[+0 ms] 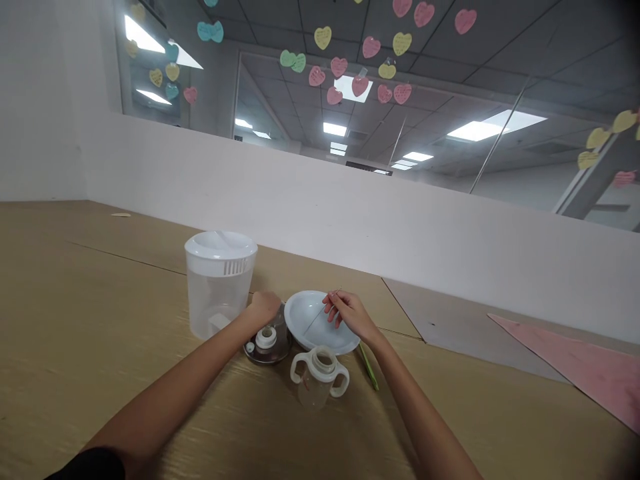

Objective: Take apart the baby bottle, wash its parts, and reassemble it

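Observation:
My right hand (pixel 349 313) is closed on a thin stick (pixel 320 319), which slants down into a white bowl (pixel 310 303). Beside the bowl, my left hand (pixel 266 305) rests at the back of a dark round tray (pixel 267 358); its fingers are hidden behind the wrist. On the tray sit a white ring-shaped part (pixel 266 337) and a small white piece (pixel 249 347). In front of the bowl a clear bottle (pixel 314 392) with two white handles stands upright with its top open. A green thin item (pixel 369 367) lies to the right of the bowl.
A tall translucent container (pixel 217 293) with a white lid stands left of my left hand. At the right, a pink sheet (pixel 590 367) lies on the brown table (pixel 100 320). Behind the table is a white wall (pixel 300 200) below a window with heart-shaped notes.

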